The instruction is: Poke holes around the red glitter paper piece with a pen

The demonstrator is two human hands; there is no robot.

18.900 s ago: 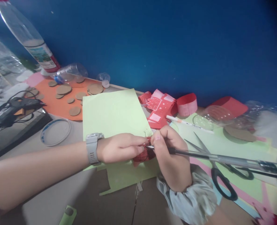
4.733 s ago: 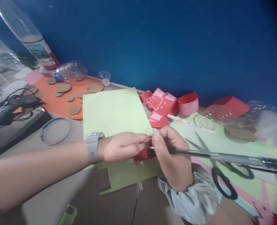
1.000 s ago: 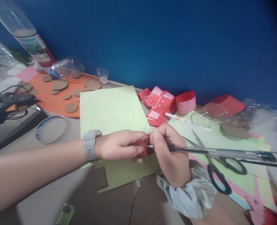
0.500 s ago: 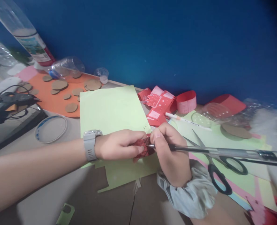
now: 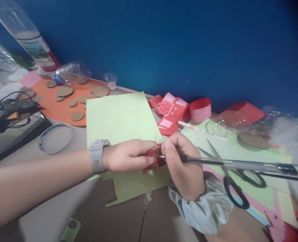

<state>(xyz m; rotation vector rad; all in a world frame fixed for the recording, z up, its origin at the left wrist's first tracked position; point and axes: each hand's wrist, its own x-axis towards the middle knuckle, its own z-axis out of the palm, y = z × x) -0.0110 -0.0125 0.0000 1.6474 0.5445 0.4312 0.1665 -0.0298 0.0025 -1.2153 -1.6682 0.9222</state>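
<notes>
My left hand (image 5: 128,155), with a grey watch on its wrist, grips a small dark red patterned piece (image 5: 156,160) between thumb and fingers. A black and clear pen (image 5: 214,162) is pinched in my right hand (image 5: 184,166), its tip touching or very near the red piece. A grey scrunchie circles my right wrist. Under and behind my hands lie light green paper sheets (image 5: 118,117). Just right of my right hand, open scissors (image 5: 224,166) with black handles rest on more paper.
An orange sheet (image 5: 48,111) with several cardboard discs and a clear bottle (image 5: 73,72) lies back left. Red paper pieces (image 5: 172,114), a paper ring (image 5: 200,110) and a white marker (image 5: 201,131) are behind my right hand. A tape roll (image 5: 55,138) sits at left; a blue wall stands behind.
The pen's rear end has dipped very slightly. Both hands keep nearly the same position and grip.
</notes>
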